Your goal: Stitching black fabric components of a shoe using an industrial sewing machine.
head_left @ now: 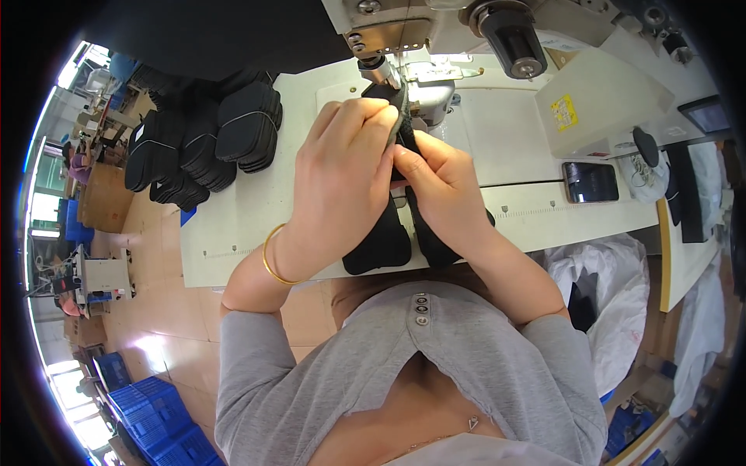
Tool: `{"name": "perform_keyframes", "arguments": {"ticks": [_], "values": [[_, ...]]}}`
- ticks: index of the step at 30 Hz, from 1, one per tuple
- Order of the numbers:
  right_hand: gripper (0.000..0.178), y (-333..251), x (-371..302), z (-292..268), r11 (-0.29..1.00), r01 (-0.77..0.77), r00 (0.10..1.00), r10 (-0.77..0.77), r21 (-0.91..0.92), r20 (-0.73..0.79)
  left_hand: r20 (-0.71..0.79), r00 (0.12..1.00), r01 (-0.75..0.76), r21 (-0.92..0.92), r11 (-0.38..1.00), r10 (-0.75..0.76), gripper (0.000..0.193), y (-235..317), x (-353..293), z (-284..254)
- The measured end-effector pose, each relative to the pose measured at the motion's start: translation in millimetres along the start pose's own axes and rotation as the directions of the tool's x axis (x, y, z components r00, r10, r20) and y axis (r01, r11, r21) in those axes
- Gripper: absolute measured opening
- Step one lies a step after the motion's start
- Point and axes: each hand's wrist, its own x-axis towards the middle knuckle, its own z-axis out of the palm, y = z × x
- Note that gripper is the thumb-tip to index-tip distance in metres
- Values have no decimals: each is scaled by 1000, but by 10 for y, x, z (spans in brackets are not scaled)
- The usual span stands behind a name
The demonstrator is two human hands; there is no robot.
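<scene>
My left hand (342,175), with a gold bangle at its wrist, curls its fingers round the upper part of a black fabric piece (380,242). Close against it, my right hand (447,186) pinches the same dark fabric between thumb and fingers. The top of the piece reaches up to the presser foot (381,71) of a sewing machine (435,17). Two rounded black flaps hang toward me below my hands, over the front edge of the white table (268,225). My knuckles hide most of the spot where the fingers grip.
Banded stacks of black rounded pads (249,128) lie at the table's left. To the right are a phone (590,182) and a beige box (598,101). A white plastic bag (614,303) hangs below the right edge. Blue crates (155,408) stand on the floor at left.
</scene>
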Motion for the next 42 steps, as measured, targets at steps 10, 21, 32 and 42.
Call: {"name": "perform_keyframes", "arguments": {"ticks": [10,21,32,42], "values": [[19,-90,-159,-120,1000,-10,999,10,-7,42,-171,977,-130,19,991,131,38,37,-131,156],[19,-96,-156,-218,999,-25,998,23,29,61,-137,985,-93,87,992,104,37,174,-110,182],[22,-143,20,-196,998,-23,997,19,52,73,-160,977,-121,131,984,142,31,42,8,216],[20,-14,77,-65,991,37,999,-39,132,10,-108,977,-162,199,967,186,31,-96,2,139]]}}
